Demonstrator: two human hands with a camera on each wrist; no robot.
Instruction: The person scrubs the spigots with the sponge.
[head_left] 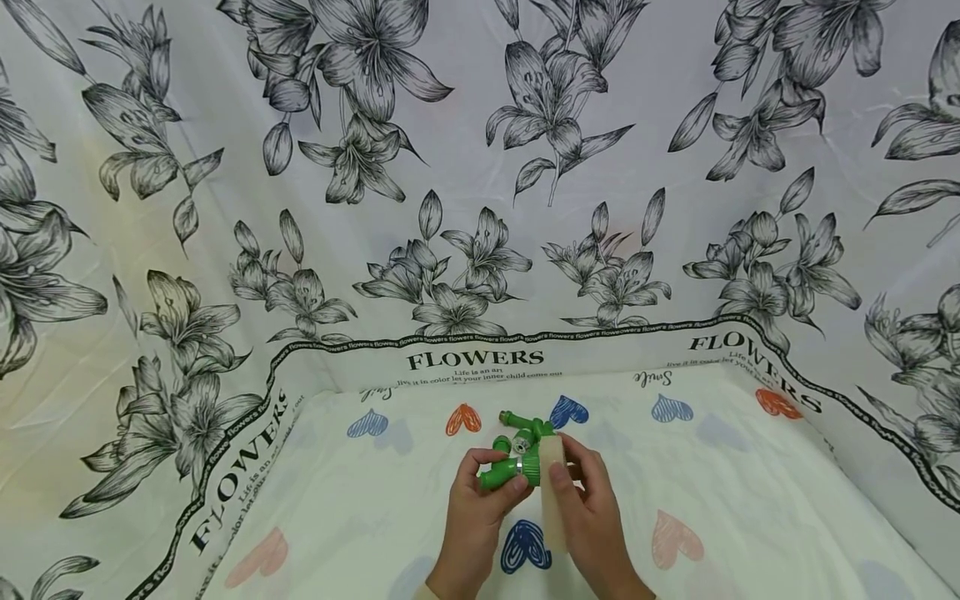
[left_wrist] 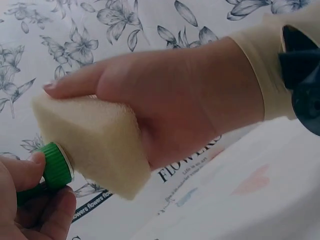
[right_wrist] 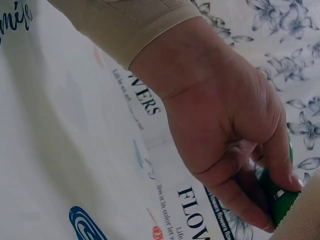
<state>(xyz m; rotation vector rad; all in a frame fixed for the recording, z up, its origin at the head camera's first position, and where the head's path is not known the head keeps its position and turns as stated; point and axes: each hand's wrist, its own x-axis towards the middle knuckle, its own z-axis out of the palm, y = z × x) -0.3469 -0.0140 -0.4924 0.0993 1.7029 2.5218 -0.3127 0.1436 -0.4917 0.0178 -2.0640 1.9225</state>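
A green plastic hose fitting with several branches and a metal ring is held just above the cloth. My left hand grips its ribbed end from the left, fingers curled round it. My right hand holds a cream sponge block upright and presses its side against the fitting. The left wrist view shows the sponge touching the green ribbed cap, with the right hand's fingers lying along the sponge's top. In the right wrist view the left hand wraps the green fitting; a sponge corner shows.
A white cloth with coloured heart prints covers the surface. A flower-printed sheet with the word FLOWERS rises as a wall at the back and both sides. Cream sleeves cover both wrists.
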